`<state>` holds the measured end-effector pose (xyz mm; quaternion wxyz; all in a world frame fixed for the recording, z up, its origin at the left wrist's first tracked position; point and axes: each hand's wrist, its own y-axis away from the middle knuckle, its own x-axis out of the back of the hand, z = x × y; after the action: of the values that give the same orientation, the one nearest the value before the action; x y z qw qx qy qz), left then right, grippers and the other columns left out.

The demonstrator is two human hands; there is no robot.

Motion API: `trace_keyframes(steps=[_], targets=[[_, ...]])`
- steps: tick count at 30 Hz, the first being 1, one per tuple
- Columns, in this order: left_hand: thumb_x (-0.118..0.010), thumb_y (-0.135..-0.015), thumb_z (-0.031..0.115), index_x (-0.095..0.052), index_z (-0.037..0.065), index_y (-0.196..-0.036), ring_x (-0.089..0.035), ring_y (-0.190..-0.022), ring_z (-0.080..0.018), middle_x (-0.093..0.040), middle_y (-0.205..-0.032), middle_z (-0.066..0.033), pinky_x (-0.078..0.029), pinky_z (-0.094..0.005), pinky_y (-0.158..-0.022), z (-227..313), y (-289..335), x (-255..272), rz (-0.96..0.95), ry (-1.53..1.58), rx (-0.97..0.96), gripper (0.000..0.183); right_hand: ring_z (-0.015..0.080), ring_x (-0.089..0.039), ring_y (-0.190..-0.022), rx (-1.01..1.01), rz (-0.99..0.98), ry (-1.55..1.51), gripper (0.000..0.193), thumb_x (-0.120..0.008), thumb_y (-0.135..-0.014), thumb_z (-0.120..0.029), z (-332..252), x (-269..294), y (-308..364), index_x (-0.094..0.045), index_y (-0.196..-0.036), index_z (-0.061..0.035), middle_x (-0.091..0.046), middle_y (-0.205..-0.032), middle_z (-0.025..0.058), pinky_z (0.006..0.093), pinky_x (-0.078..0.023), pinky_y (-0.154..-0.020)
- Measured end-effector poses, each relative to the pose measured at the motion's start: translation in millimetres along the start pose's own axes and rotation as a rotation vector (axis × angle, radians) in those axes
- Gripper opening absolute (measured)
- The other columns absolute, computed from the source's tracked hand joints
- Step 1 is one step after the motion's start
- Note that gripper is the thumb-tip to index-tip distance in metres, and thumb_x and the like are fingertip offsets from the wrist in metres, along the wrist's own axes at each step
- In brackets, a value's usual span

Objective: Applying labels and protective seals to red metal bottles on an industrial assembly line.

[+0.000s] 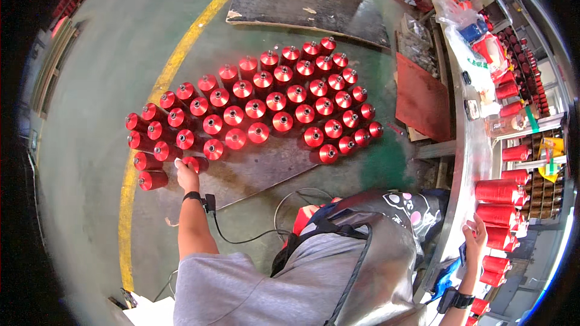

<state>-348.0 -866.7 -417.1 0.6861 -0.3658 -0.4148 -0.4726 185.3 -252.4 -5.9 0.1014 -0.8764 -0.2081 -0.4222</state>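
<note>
Many red metal cylinders point(276, 101) with cone-shaped tops and small central stems stand in rows on a dark board on the floor. At the near left edge of this group, my left hand point(187, 177) is closed on one red cylinder point(198, 164), which leans over among the others. A white covering shows on one of its fingertips. On the right, my right hand point(476, 236) is beside a row of similar red cylinders point(498, 214) lying on the bench. Its fingers look spread apart, and I see nothing held in them.
The long bench point(464, 175) runs along my right side, with plastic bags and a blue container point(473, 31) farther up. Behind it, shelves hold more cylinders. A dark board point(308, 12) and a red panel point(422, 95) lie beyond the group. A cable point(244, 240) runs from my left wrist.
</note>
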Motion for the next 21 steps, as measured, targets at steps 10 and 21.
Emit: trace_keyframes(steps=[10,21], targets=[[-0.062,-0.091,0.027,-0.039,0.001,-0.133,-0.065,-0.091,-0.0471,-0.066,-0.099,-0.0292,-0.051,-0.054,-0.077,-1,-21,-41,-0.029,0.079,0.104,0.055,0.0196,-0.059,-0.106,-0.137,0.025,0.187,0.054,-0.068,-0.083,-0.009,-2,6,28,-0.052,-0.134,0.0017,-0.062,-0.117,0.0132,0.0332,-0.048,-0.091],[-0.066,-0.086,0.037,-0.043,-0.004,-0.123,-0.064,-0.101,-0.0449,-0.066,-0.106,-0.031,-0.051,-0.053,-0.085,51,-8,0,-0.005,0.072,0.393,0.06,0.017,-0.058,-0.099,-0.12,0.063,0.033,0.052,-0.067,-0.084,-0.009,19,5,46,-0.054,-0.135,-0.0031,-0.064,-0.109,0.013,0.0314,-0.046,-0.088]])
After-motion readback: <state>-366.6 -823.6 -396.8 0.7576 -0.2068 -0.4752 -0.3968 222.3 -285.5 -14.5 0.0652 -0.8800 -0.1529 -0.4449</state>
